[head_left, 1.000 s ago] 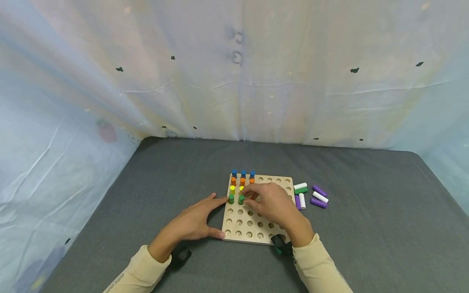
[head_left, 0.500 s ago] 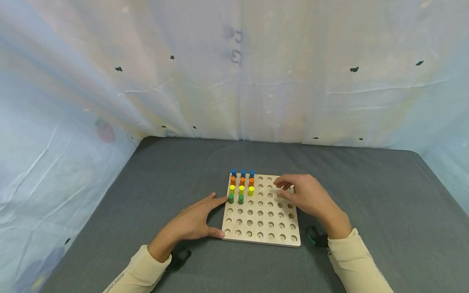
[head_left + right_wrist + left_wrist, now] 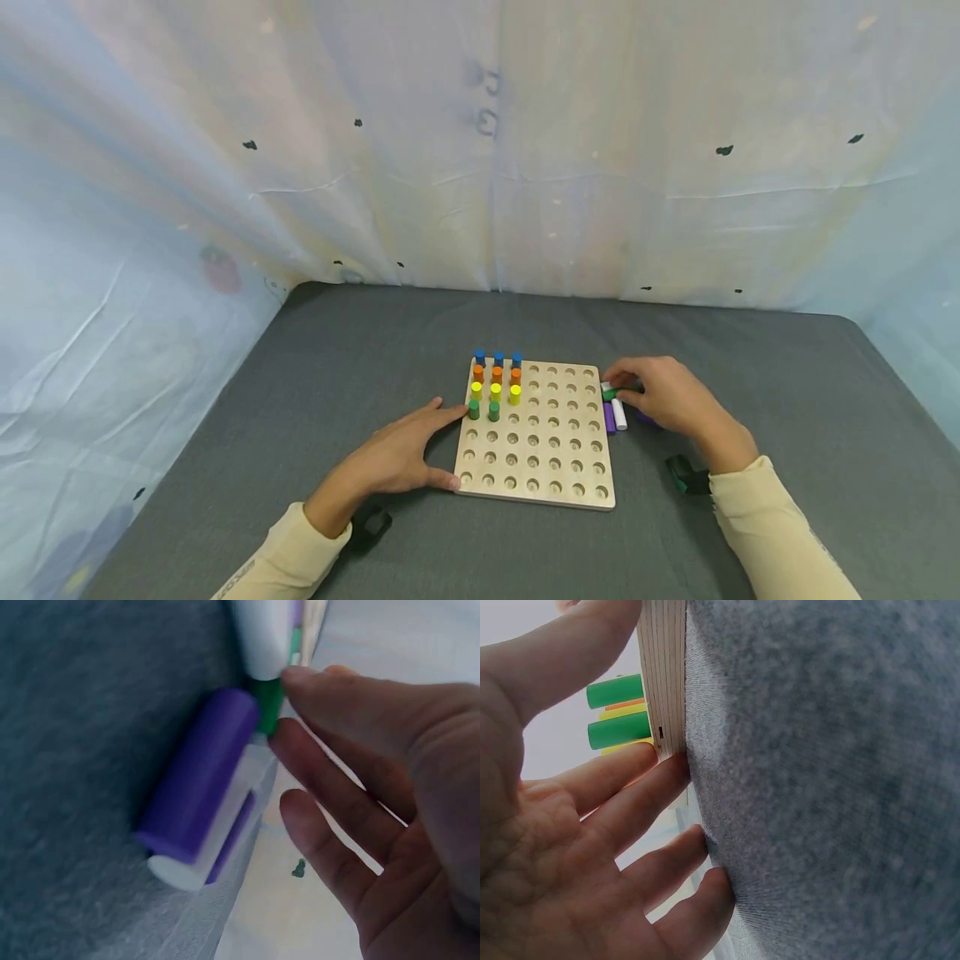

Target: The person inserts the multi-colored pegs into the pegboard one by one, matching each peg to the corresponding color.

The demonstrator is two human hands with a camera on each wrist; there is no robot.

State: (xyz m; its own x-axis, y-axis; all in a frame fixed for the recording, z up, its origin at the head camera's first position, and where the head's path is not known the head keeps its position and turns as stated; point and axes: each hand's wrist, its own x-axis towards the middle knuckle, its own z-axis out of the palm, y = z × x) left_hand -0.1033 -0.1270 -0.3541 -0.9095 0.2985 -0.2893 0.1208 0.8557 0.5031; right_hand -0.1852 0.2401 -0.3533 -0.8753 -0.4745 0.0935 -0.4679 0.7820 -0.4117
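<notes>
A square wooden pegboard (image 3: 566, 492) lies on the grey cloth, with blue (image 3: 498, 359), orange (image 3: 497, 376), yellow (image 3: 496, 392) and green pegs (image 3: 493, 412) standing in rows at its far left. My left hand (image 3: 401, 450) rests at the board's left edge, thumb and fingers spread; in the left wrist view its fingertips are right at the layered wooden side (image 3: 664, 682). Just past the board's right edge, my right hand (image 3: 663, 396) pinches a loose green peg (image 3: 268, 705) between thumb and fingers, partly covering it.
Beside the board's right edge lie a white peg (image 3: 619, 415) and a purple peg (image 3: 610, 418). More purple (image 3: 199, 776) and white pegs (image 3: 180, 871) lie close under the right hand. A pale printed curtain (image 3: 555, 167) stands behind the grey table (image 3: 360, 350).
My right hand has left a yellow peg standing in the third column, then moved right, off the board, to the loose green peg. My left hand has stayed at the board's edge.
</notes>
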